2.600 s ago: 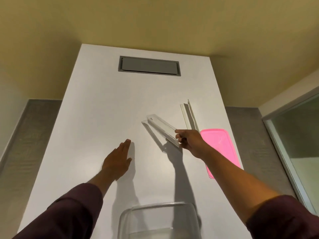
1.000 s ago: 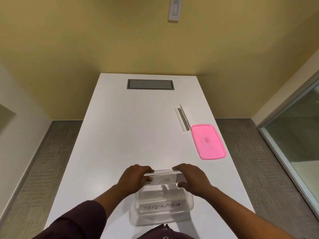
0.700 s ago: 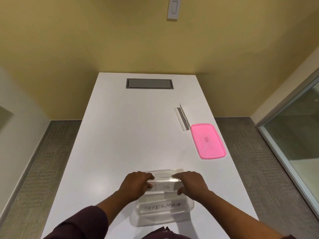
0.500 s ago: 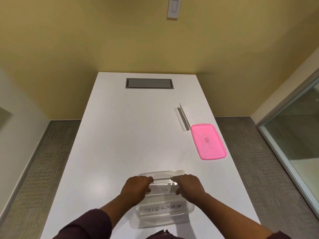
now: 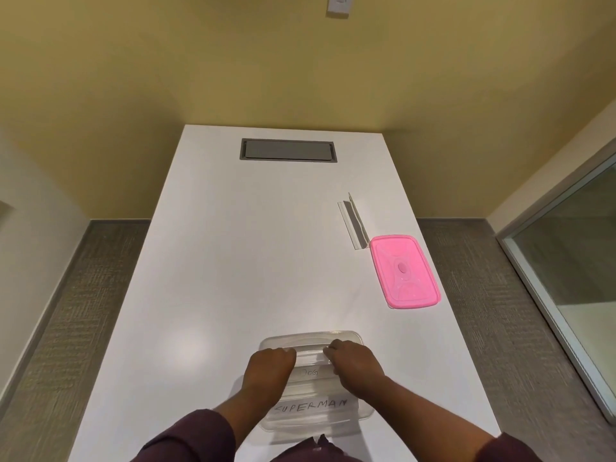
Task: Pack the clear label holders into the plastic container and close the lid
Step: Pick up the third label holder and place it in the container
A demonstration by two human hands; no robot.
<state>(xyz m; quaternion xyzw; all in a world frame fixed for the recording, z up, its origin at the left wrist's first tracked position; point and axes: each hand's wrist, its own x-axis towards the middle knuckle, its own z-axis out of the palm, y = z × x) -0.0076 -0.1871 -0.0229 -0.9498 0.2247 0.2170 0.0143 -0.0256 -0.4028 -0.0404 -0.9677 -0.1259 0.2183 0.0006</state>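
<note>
A clear plastic container (image 5: 311,338) stands open at the near edge of the white table. Inside it lies a label holder marked SUPERMAN (image 5: 311,409). A second clear label holder marked DOG (image 5: 310,368) sits lower in the container, held at its two ends: my left hand (image 5: 266,371) grips the left end and my right hand (image 5: 355,363) grips the right end. Both hands are down inside the container's rim. Another clear label holder (image 5: 354,225) lies on the table at the right. The pink lid (image 5: 404,271) lies flat just beyond its near end.
The white table (image 5: 233,261) is long, with a grey hatch (image 5: 288,150) set in its far end. Grey carpet runs along both sides. A glass partition (image 5: 573,261) stands at the right, and a yellow wall closes the far end.
My right hand carried the DOG label holder from mid-table to the container. Both hands then lowered it inside, behind the SUPERMAN one. The view tilted down.
</note>
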